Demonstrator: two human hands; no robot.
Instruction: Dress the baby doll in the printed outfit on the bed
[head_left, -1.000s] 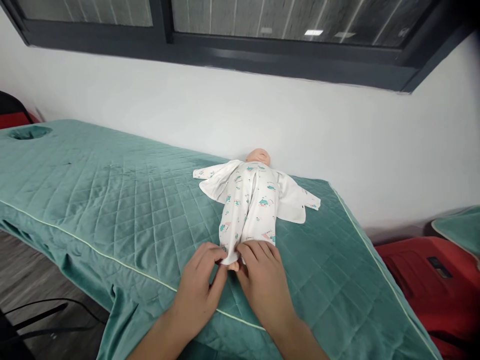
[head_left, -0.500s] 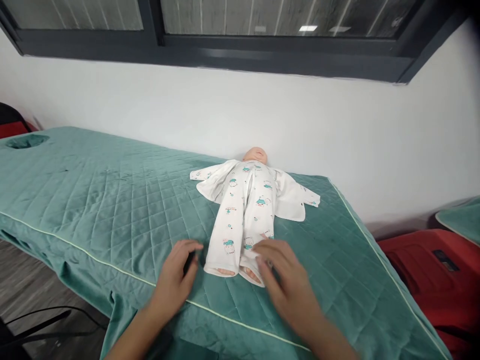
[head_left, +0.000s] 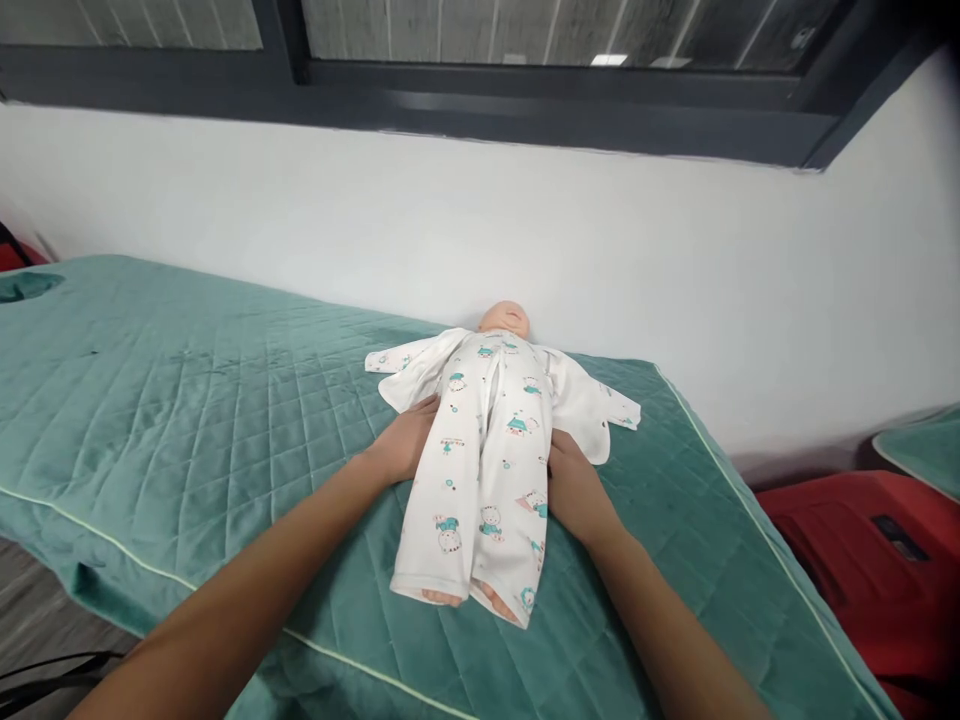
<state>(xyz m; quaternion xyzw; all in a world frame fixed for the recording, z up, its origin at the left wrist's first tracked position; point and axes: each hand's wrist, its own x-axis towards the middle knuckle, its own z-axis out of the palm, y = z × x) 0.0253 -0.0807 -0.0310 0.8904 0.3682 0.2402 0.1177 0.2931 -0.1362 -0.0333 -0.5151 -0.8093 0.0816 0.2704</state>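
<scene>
Head view: your left hand [head_left: 409, 442] and right hand [head_left: 574, 487] flank the doll [head_left: 487, 470], fingers apparently gripping its torso to steady it.

Both arms out fwd, L hand [head_left: 405, 445] & R hand [head_left: 574, 487] cupped inward.

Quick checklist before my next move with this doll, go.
1. Left hand against the doll's side: ok.
2. Right hand against the other side: ok.
3. Doll flat on its back, face up, on the table: ok.
4. Feet showing out of the onesie cuffs: ok.
5. Fingers actually under the body: cannot tell, the onesie hides them.
6. Arms inside the spread sleeves: cannot tell.
</scene>
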